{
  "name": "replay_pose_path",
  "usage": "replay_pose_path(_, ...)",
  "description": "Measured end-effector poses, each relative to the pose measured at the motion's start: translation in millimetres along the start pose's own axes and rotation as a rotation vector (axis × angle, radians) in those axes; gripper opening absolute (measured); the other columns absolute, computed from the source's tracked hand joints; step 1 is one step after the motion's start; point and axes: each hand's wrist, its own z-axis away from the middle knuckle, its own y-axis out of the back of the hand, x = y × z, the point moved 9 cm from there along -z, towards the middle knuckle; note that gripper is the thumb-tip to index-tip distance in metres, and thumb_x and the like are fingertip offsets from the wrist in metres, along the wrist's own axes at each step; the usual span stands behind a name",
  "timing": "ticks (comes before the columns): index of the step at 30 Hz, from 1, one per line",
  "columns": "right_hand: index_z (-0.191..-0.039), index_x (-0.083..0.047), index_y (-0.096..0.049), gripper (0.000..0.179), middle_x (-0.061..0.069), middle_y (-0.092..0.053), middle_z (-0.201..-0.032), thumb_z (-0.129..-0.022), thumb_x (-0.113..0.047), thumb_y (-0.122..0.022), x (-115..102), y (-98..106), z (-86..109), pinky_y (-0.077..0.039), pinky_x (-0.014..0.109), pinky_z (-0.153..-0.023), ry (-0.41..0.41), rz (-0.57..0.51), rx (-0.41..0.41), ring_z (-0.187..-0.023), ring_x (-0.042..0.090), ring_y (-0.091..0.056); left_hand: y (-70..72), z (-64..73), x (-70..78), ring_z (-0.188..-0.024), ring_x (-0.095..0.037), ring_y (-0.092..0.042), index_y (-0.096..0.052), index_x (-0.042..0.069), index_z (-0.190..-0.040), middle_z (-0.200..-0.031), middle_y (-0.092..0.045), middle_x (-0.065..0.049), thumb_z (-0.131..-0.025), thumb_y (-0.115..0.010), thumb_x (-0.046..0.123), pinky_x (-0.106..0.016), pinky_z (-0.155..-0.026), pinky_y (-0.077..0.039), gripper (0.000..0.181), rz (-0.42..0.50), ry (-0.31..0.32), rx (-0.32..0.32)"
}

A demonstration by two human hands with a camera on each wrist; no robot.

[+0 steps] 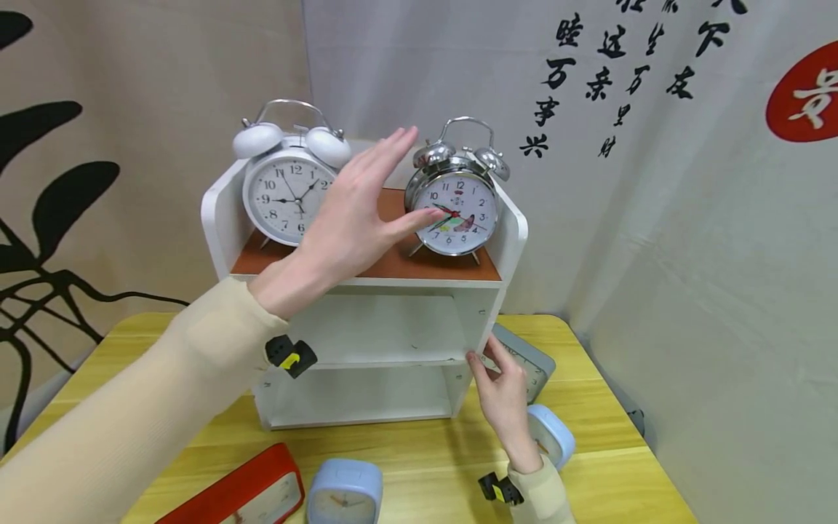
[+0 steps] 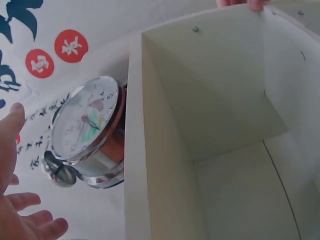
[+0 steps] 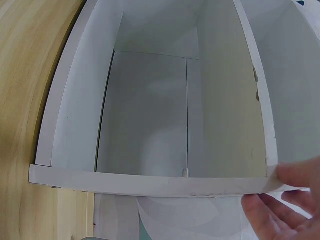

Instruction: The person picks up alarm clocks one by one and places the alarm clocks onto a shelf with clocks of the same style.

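Observation:
A white shelf unit (image 1: 386,327) stands upright on the table, its top board brown. On that board sit a white twin-bell alarm clock (image 1: 278,211) at the left and a silver twin-bell alarm clock (image 1: 468,225) at the right. My left hand (image 1: 343,218) is raised in front of the top board between them, fingers extended and thumb apart, holding nothing; it partly covers the white clock. Low on the unit's right side, my right hand (image 1: 503,404) pinches the edge of the side panel (image 3: 150,184), thumb at the front and fingers outside.
On the yellow wooden table (image 1: 419,466) lie a red clock (image 1: 252,484) and a light blue clock (image 1: 345,491) in front. Another blue clock (image 1: 555,437) and a grey clock (image 1: 533,360) are beside the right hand. A printed curtain (image 1: 687,240) hangs behind.

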Motion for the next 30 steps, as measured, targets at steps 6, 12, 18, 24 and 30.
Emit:
replay_pose_path(6,-0.148,-0.005,-0.060,0.048,0.021,-0.073,-0.132,-0.100,-0.002,-0.068,0.7,-0.3,0.3,-0.069,0.036,-0.086,-0.005,0.003,-0.002,-0.118,0.039,-0.073,4.8,18.3,5.2,-0.162,-0.029,-0.033,-0.037,0.015,-0.164,-0.172,-0.037,-0.007,-0.091,-0.083,0.038,-0.049,-0.137,-0.026,0.089,-0.039,-0.087,0.009)
replay_pose_path(12,-0.149,-0.006,-0.059,0.049,0.021,-0.073,-0.133,-0.101,-0.002,-0.068,1.2,-0.6,0.3,-0.069,0.039,-0.086,-0.015,0.001,-0.008,-0.119,0.038,-0.073,9.8,33.8,11.9,-0.161,-0.033,-0.034,-0.042,0.013,-0.161,-0.171,-0.040,-0.010,-0.088,-0.086,0.034,-0.050,-0.138,-0.023,0.088,-0.054,-0.153,0.028)
replay_pose_path(18,-0.148,-0.006,-0.059,0.048,0.021,-0.073,-0.132,-0.101,-0.003,-0.067,0.9,-0.3,0.4,-0.069,0.040,-0.086,-0.010,0.012,-0.007,-0.117,0.038,-0.073,15.6,50.6,13.1,-0.160,-0.034,-0.037,-0.046,0.013,-0.160,-0.168,-0.044,-0.012,-0.086,-0.088,0.033,-0.051,-0.137,-0.026,0.087,-0.076,-0.186,0.034)
replay_pose_path(24,-0.148,-0.005,-0.059,0.046,0.022,-0.073,-0.132,-0.102,-0.004,-0.066,0.8,-0.4,0.1,-0.069,0.036,-0.086,-0.007,0.016,-0.005,-0.117,0.038,-0.073,17.0,74.8,7.3,-0.159,-0.035,-0.037,-0.049,0.014,-0.158,-0.168,-0.045,-0.011,-0.083,-0.090,0.032,-0.057,-0.133,-0.031,0.088,-0.105,-0.201,0.019)
replay_pose_path(30,-0.148,-0.004,-0.059,0.048,0.022,-0.073,-0.132,-0.101,-0.002,-0.067,2.1,-0.6,-0.4,-0.069,0.036,-0.086,-0.019,0.014,-0.004,-0.117,0.038,-0.073,16.7,94.1,2.0,-0.159,-0.036,-0.038,-0.048,0.016,-0.158,-0.168,-0.045,-0.008,-0.081,-0.091,0.030,-0.060,-0.130,-0.036,0.089,-0.116,-0.213,0.006)
